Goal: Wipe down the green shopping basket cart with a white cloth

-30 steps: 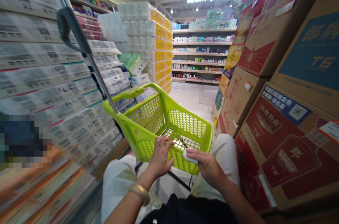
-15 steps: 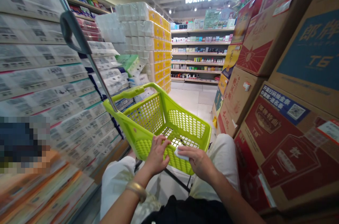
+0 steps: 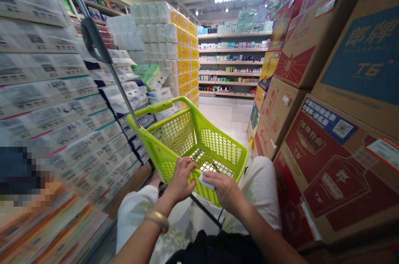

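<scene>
In front of my knees stands a lime-green plastic shopping cart (image 3: 149, 141) with perforated sides. My left hand (image 3: 179, 181) holds its near rim, fingers curled over the edge. Just right of it, my right hand (image 3: 226, 191) presses a folded white wipe (image 3: 205, 181), cloth or tissue, onto the same rim. The wipe is partly covered by the fingers. A metal pole (image 3: 123, 91) with a grey hooked grip (image 3: 93, 43) rises from the cart's left corner. Inside the basket, only the lattice bottom shows.
Wrapped paper packs (image 3: 50, 93) are piled high on the left. Stacked cartons (image 3: 330, 164) stand close on the right. Yellow-and-white tissue bundles (image 3: 183, 52) rise beyond the cart, with product shelves (image 3: 230, 62) at the back. A tiled aisle (image 3: 220, 112) runs between.
My right hand has slid a little left along the rim with the wipe, closer to my left hand. The left hand keeps its hold, and the view has shifted slightly.
</scene>
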### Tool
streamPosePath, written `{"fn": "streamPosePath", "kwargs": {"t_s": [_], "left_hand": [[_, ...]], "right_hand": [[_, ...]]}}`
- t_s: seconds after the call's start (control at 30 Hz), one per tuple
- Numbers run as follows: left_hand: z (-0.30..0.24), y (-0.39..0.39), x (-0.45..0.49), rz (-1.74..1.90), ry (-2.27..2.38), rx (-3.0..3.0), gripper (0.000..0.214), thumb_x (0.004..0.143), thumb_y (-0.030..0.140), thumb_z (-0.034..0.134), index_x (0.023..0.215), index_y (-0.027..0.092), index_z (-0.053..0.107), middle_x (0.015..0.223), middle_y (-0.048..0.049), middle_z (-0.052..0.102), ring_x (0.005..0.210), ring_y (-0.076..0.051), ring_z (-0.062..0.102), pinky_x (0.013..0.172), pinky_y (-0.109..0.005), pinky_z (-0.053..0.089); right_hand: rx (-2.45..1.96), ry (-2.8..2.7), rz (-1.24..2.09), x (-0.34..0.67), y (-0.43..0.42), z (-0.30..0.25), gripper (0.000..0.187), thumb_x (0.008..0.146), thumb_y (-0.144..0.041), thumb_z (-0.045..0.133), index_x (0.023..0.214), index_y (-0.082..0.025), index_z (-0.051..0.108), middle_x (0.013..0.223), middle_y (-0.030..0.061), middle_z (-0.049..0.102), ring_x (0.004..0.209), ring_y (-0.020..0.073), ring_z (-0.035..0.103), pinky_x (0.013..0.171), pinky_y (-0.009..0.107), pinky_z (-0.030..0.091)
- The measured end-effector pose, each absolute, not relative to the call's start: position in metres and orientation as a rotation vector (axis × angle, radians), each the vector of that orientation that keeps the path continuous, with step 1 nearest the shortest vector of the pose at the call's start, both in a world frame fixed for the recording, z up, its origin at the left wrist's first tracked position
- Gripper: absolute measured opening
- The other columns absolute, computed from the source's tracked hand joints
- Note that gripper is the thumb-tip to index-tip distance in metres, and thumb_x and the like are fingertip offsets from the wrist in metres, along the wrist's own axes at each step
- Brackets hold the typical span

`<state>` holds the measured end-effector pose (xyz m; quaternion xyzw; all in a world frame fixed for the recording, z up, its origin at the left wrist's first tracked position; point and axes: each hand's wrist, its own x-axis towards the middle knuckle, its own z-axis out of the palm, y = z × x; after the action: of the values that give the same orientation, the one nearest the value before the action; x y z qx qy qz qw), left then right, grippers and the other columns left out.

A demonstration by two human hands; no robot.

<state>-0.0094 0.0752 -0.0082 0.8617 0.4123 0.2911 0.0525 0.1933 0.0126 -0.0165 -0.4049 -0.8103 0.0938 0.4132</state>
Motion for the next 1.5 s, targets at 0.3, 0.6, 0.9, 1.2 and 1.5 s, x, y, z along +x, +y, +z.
{"fn": "streamPosePath", "kwargs": {"t_s": [0.3, 0.6, 0.9, 1.2, 1.5], "left_hand": [[-0.003, 0.081, -0.022, 0.863, 1.226, 2.616, 0.022, 0.088, 0.028, 0.046, 0.101, 0.025, 0.064, 0.106, -0.006, 0.056, 0.119, -0.026, 0.046, 0.114, -0.056, 0.027], [-0.006, 0.08, -0.025, 0.931, 1.296, 2.576, 0.032, 0.095, 0.033, 0.036, 0.097, 0.025, 0.067, 0.103, -0.0061, 0.055, 0.119, -0.025, 0.045, 0.114, -0.056, 0.028], [-0.006, 0.084, -0.035, 0.938, 1.292, 2.58, 0.033, 0.096, 0.034, 0.035, 0.091, 0.023, 0.066, 0.103, -0.0066, 0.055, 0.12, -0.025, 0.045, 0.112, -0.052, 0.034], [-0.009, 0.083, -0.031, 0.969, 1.322, 2.544, 0.033, 0.096, 0.032, 0.033, 0.088, 0.022, 0.063, 0.105, -0.0067, 0.054, 0.124, -0.024, 0.043, 0.109, -0.046, 0.039], [-0.01, 0.083, -0.031, 0.993, 1.306, 2.521, 0.033, 0.096, 0.033, 0.033, 0.087, 0.023, 0.063, 0.105, -0.0069, 0.054, 0.125, -0.025, 0.042, 0.11, -0.047, 0.038]], "right_hand": [[-0.977, -2.041, 0.288, 0.205, -0.012, -0.027, 0.047, 0.083, 0.0, 0.043, 0.114, -0.022, 0.07, 0.124, 0.0058, 0.068, 0.119, 0.0159, 0.061, 0.104, 0.033, 0.049], [-0.983, -2.103, 0.294, 0.175, 0.005, -0.006, 0.045, 0.081, 0.0, 0.048, 0.109, -0.025, 0.072, 0.121, 0.004, 0.069, 0.114, 0.0155, 0.065, 0.101, 0.029, 0.05], [-0.967, -2.13, 0.318, 0.185, -0.021, -0.014, 0.047, 0.084, 0.0, 0.045, 0.113, -0.025, 0.07, 0.122, 0.0034, 0.069, 0.118, 0.0148, 0.062, 0.103, 0.03, 0.049], [-0.932, -2.174, 0.268, 0.165, 0.002, -0.016, 0.049, 0.082, 0.002, 0.046, 0.118, -0.023, 0.067, 0.128, 0.0056, 0.065, 0.126, 0.0185, 0.055, 0.104, 0.034, 0.048], [-0.922, -2.199, 0.251, 0.187, -0.029, -0.021, 0.047, 0.087, -0.002, 0.042, 0.121, -0.023, 0.066, 0.129, 0.0049, 0.064, 0.129, 0.0187, 0.053, 0.106, 0.036, 0.048]]}}
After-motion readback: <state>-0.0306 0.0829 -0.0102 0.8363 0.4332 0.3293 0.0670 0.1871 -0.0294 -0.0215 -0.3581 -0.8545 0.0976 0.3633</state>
